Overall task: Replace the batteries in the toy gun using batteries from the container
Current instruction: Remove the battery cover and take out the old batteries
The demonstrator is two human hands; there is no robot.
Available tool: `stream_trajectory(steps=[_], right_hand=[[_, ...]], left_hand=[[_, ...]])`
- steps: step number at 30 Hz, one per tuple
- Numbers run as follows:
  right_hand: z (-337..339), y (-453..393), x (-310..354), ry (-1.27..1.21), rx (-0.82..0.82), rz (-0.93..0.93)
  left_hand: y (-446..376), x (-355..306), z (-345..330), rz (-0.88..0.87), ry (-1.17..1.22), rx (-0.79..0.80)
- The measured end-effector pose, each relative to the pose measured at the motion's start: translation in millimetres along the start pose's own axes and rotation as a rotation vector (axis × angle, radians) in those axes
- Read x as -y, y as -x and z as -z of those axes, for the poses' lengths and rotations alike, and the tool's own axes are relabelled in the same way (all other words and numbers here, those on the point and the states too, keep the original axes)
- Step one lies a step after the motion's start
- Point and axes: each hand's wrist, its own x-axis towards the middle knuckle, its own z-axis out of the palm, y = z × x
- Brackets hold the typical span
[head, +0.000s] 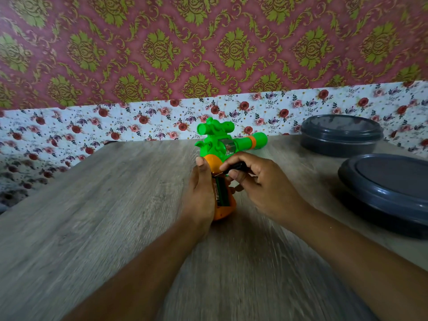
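A green and orange toy gun point(220, 144) is at the middle of the wooden table, barrel pointing right. My left hand point(200, 193) grips its orange handle from the left. The battery bay in the handle is uncovered and a green battery point(221, 193) lies inside it. My right hand point(257, 181) pinches a small black object point(238, 166) at the top of the bay, where a thin metal tip shows. What that black object is cannot be told.
A dark grey round container point(340, 140) stands at the back right. A dark grey round lid point(384, 188) lies nearer on the right. A flowered wall strip runs behind the table point(104, 216).
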Motion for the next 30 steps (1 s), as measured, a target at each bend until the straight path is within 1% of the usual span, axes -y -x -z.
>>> stream_trajectory(steps=[6, 9, 12, 14, 16, 18, 21, 23, 26, 30], right_hand=[[3.2, -3.2, 1.0, -0.063, -0.003, -0.015], [8.2, -5.4, 2.3, -0.085, 0.005, -0.037], [10.7, -5.4, 2.6, -0.099, 0.027, -0.052], [7.3, -3.8, 0.7, -0.054, 0.063, -0.061], [1.5, -1.7, -1.2, 0.032, 0.089, -0.030], [-1.8, -0.6, -1.5, 0.027, 0.057, -0.004], [-0.1, -1.9, 0.0, -0.118, -0.031, -0.010], [0.9, -2.9, 0.1, -0.171, -0.075, -0.005], [-1.0, -2.9, -0.5, -0.151, -0.094, 0.006], [-0.8, -1.0, -0.5, -0.022, -0.086, 0.047]], left_hand=[[1.5, -2.5, -2.7, -0.021, 0.001, 0.019], [3.2, -5.8, -4.8, 0.010, -0.009, 0.032], [-0.3, -2.7, -4.0, 0.026, -0.012, -0.006], [-2.7, -0.5, -2.5, 0.028, -0.036, -0.049], [-3.6, 0.8, -0.6, 0.032, -0.038, -0.074], [-2.5, 0.5, -0.1, 0.045, -0.025, -0.081], [0.3, -3.5, -3.2, 0.044, -0.009, -0.089], [0.4, -1.8, -4.1, 0.034, -0.018, -0.073], [0.6, -3.5, -3.0, -0.005, -0.011, -0.043], [-1.7, -0.3, -1.7, -0.006, -0.012, -0.017]])
